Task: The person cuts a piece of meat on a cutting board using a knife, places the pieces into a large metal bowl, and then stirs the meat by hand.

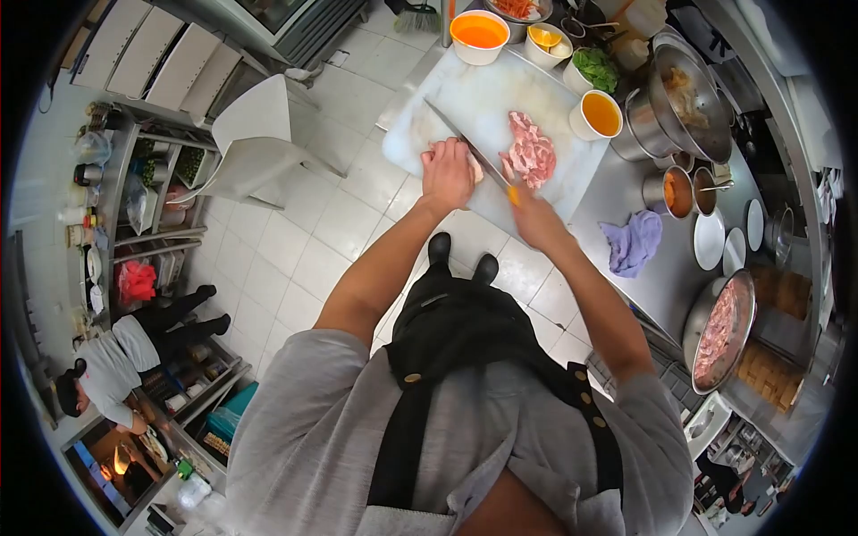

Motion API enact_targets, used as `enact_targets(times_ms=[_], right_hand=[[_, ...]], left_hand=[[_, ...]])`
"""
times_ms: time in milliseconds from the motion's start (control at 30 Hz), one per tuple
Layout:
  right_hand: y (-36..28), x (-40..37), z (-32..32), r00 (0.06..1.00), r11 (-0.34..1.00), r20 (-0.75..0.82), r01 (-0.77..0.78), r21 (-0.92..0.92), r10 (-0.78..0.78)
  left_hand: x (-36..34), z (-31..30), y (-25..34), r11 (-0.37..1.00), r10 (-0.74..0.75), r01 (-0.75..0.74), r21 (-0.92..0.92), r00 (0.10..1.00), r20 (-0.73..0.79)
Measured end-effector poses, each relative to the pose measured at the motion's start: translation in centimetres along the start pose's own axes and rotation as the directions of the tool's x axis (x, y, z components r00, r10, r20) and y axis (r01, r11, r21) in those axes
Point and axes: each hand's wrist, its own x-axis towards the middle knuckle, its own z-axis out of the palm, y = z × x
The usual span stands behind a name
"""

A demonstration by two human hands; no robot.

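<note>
My right hand (539, 220) is wrapped round the yellow handle of a long kitchen knife (462, 137), whose blade slants up and left across the white cutting board (572, 183). My left hand (448, 173), fingers curled, presses down on a piece of raw meat (476, 168) just left of the blade. Most of that piece is hidden under the fingers. To the right of the knife lies a pile of sliced raw meat (531, 152), pink with pale fat.
Tubs of orange liquid (479, 34) and green leaves (595, 69) line the board's far side. Rightward are a purple cloth (632, 242), white plates (709, 238) and a metal bowl of raw meat (719, 332). A white chair (246, 134) stands left; another person (116, 362) works beyond.
</note>
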Motion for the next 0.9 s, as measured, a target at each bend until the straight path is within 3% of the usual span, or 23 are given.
enact_targets(times_ms=[33, 67, 133, 267, 433, 700, 833, 900], right_hand=[[-0.5, -2.7, -2.3, 0.99, 0.992, 0.088, -0.106, -0.072, 0.112], [-0.3, -3.6, -3.0, 0.991, 0.991, 0.088, -0.095, -0.089, 0.103], [-0.2, -5.8, -3.2, 0.95, 0.942, -0.015, -0.313, -0.121, 0.313], [-4.2, -5.3, 0.0, 0.973, 0.975, -0.071, -0.221, 0.011, 0.222], [-6.2, -4.4, 1.9, 0.972, 0.969, 0.005, -0.234, 0.079, 0.234], [-5.6, -8.2, 0.6, 0.915, 0.935, 0.197, -0.349, -0.055, 0.353], [-3.4, 2.0, 5.2, 0.99, 0.99, -0.042, -0.131, 0.057, 0.134], [-2.4, 0.7, 4.4, 0.991, 0.99, -0.047, -0.126, 0.062, 0.129]], left_hand=[[-0.1, 0.1, 0.0, 1.0, -0.01, 0.01, -0.026, 1.0, -0.005], [0.1, 0.3, 0.0, 0.998, -0.027, 0.026, -0.052, 0.999, -0.018], [-0.4, 0.6, -0.3, 0.997, -0.007, 0.002, -0.073, 0.997, -0.074], [-0.5, 0.7, -0.9, 0.992, 0.043, -0.063, -0.111, 0.985, -0.168], [-0.3, 0.4, -0.7, 0.997, 0.058, -0.061, -0.042, 0.996, -0.071], [-0.3, 0.0, -0.1, 0.999, 0.039, -0.039, -0.003, 0.999, 0.027], [-0.3, -0.1, -0.1, 1.0, 0.004, -0.006, 0.029, 0.999, 0.05], [-0.2, 0.0, -0.2, 1.0, 0.02, -0.02, 0.021, 0.999, 0.037]])
